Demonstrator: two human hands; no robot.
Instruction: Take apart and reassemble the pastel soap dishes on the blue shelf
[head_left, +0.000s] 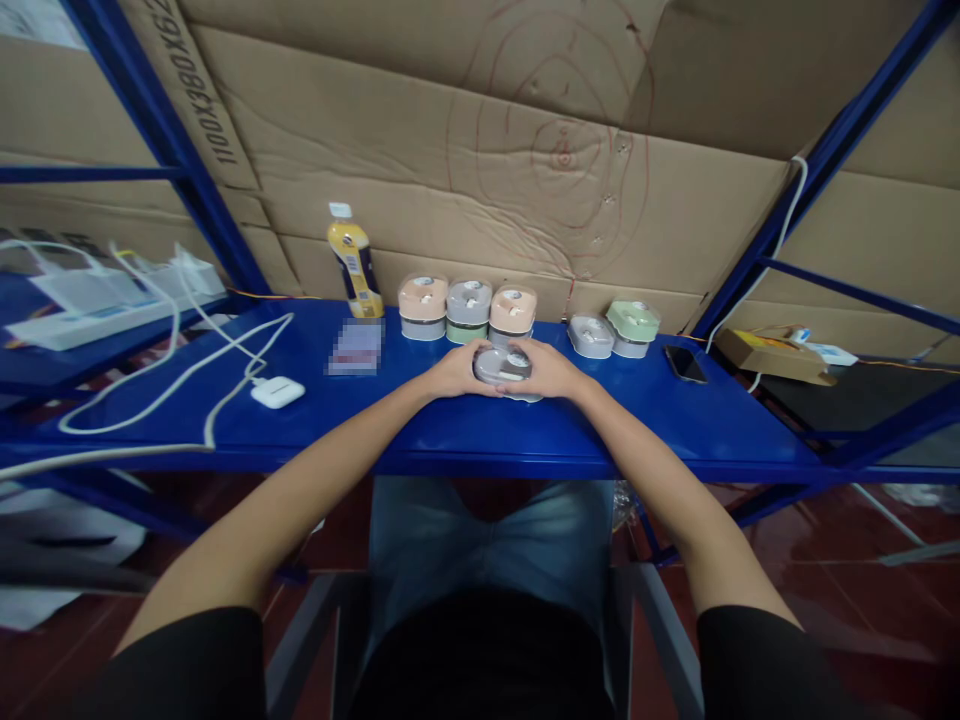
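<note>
A small grey container with a clear cover (503,364) is held at the middle of the blue table (450,435). My left hand (459,370) wraps round its left side and my right hand (553,370) round its right side. Part of another light piece shows beneath it. Just behind my hands stand stacked containers, with a peach one (424,297), a grey one (469,300) and another peach one (514,309) on top. To the right are a grey container (591,336) and a green one (634,320) stacked on a grey one.
A yellow drink bottle (354,262) stands behind a blurred flat item (355,347). White cables and a white earphone case (277,391) lie at left, near a power strip (120,300). On the right are a phone (685,364) and an open cardboard box (776,357).
</note>
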